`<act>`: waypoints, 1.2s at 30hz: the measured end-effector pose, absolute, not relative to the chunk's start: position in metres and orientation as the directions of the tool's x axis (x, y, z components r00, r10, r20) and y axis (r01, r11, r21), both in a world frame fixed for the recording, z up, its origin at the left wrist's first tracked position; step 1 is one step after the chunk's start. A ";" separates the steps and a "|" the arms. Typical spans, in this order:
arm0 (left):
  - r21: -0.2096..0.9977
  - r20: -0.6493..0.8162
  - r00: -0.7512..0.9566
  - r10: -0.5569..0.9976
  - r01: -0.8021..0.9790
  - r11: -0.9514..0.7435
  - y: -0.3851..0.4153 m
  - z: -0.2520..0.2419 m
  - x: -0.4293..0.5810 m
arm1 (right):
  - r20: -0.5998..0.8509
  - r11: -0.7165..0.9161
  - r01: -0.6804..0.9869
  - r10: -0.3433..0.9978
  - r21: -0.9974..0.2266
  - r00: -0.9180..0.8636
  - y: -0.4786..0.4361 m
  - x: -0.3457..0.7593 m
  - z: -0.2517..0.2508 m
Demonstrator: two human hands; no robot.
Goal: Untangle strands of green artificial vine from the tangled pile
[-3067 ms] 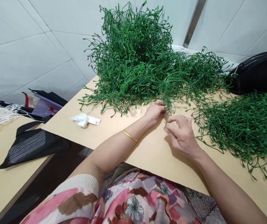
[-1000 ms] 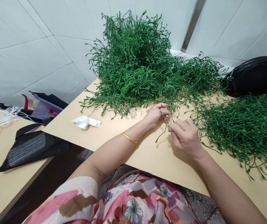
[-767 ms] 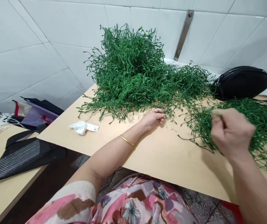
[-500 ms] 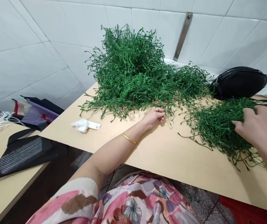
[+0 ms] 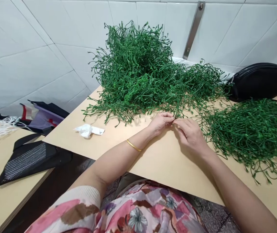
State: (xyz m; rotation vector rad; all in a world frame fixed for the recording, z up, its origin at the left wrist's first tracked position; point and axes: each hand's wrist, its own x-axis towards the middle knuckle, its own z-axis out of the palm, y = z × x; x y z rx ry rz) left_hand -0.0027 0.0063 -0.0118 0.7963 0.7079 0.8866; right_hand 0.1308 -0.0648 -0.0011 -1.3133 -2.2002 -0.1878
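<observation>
Holding left hand point(image 5: 161, 124) and right hand point(image 5: 190, 133) fingertip to fingertip at frame centre, both narrowed to a pinch. Cannot tell whether gripping anything. Note large pile of green stems point(image 5: 138, 77) just beyond, upper centre; smaller pile point(image 5: 252, 129) at right, near black bag point(image 5: 261, 82).

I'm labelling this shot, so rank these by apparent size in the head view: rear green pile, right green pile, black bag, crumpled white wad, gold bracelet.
1. Rear green pile
2. Right green pile, cut off by the frame edge
3. Black bag
4. Crumpled white wad
5. Gold bracelet
</observation>
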 end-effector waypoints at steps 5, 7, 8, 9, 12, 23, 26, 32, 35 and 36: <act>0.844 -0.214 0.460 0.862 -0.356 0.400 0.009 -0.012 -0.004 | 0.574 0.464 0.853 0.776 -0.239 -0.262 -0.054 0.147 -0.012; 0.860 -0.227 0.496 0.838 -0.302 0.412 0.009 -0.011 -0.005 | 0.554 0.475 0.843 0.785 -0.254 -0.276 -0.053 0.149 -0.014; 0.869 -0.232 0.514 0.826 -0.272 0.413 0.009 -0.011 -0.005 | 0.543 0.476 0.842 0.790 -0.253 -0.284 -0.053 0.150 -0.016; 0.879 -0.234 0.530 0.815 -0.242 0.410 0.010 -0.011 -0.005 | 0.531 0.474 0.844 0.796 -0.250 -0.290 -0.052 0.151 -0.017; 0.903 -0.253 0.588 0.768 -0.141 0.406 0.011 -0.009 -0.006 | 0.495 0.447 0.857 0.823 -0.257 -0.281 -0.050 0.155 -0.020; 0.681 -0.210 0.665 0.716 -0.426 0.596 0.007 -0.012 -0.004 | 0.431 0.339 0.714 0.901 -0.613 -0.058 -0.048 0.162 -0.018; 0.603 -0.215 0.698 0.683 -0.455 0.655 0.003 -0.011 -0.002 | 0.323 0.264 0.600 0.946 -0.755 -0.009 -0.047 0.162 -0.023; 0.639 -0.231 0.655 0.720 -0.456 0.619 0.001 -0.011 0.000 | 0.180 0.141 0.487 0.983 -0.862 0.035 -0.044 0.171 -0.029; 0.665 -0.265 0.617 0.741 -0.440 0.604 0.000 -0.011 0.001 | 0.254 0.150 0.525 0.958 -0.838 0.132 -0.044 0.177 -0.026; 0.676 -0.276 0.605 0.746 -0.429 0.599 0.000 -0.010 0.001 | 0.312 0.173 0.542 0.934 -0.823 0.175 -0.044 0.178 -0.024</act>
